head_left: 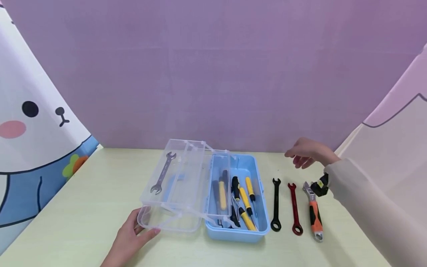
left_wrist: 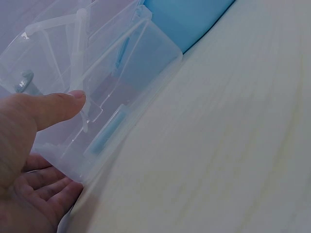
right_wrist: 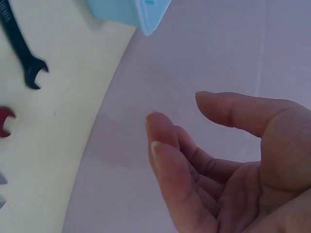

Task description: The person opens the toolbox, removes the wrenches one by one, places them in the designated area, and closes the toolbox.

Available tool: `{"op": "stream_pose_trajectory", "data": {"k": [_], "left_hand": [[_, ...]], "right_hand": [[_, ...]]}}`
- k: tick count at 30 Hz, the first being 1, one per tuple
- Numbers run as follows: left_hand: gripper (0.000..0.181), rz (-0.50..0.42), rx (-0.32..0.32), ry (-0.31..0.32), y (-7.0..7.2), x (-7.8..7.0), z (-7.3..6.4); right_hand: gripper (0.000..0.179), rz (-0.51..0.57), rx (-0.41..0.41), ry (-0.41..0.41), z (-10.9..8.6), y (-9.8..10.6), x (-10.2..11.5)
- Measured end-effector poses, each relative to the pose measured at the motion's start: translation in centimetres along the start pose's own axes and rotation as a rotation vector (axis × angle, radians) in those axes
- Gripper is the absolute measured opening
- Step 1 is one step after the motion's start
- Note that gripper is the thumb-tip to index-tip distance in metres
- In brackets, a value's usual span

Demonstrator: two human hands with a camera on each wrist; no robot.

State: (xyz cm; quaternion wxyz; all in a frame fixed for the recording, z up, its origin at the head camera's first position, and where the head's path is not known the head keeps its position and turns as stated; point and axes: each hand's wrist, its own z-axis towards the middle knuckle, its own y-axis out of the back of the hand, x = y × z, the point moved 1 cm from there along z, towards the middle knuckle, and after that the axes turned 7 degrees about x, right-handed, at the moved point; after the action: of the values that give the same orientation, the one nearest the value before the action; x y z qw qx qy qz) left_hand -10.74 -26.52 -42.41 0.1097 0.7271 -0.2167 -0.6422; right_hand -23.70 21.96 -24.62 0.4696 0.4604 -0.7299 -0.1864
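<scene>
Plastic lid [head_left: 190, 185], L hand [head_left: 132, 235] @edge, R [head_left: 307, 151] midair

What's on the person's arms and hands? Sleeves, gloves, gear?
Right arm: plain off-white long sleeve, small black device with a yellowish patch near the cuff. Right hand and left hand: no gloves. No left sleeve visible.
</scene>
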Motion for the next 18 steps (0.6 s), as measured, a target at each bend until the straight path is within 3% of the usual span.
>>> {"op": "stream_pose_trajectory", "data": {"k": [10,18], "left_hand": [[0.072,-0.026,-0.019,-0.016,-0.3,-0.3,-0.5],[0.072,-0.019,-0.03,-0.015,-0.4,-0.5,-0.6]], "right_hand": [[0.026,-0.054,-0.027,0.003,1.1,-1.4,2.6],[0.026,-0.075,0.003,0.032,2.3,-2.3,4.6]]}}
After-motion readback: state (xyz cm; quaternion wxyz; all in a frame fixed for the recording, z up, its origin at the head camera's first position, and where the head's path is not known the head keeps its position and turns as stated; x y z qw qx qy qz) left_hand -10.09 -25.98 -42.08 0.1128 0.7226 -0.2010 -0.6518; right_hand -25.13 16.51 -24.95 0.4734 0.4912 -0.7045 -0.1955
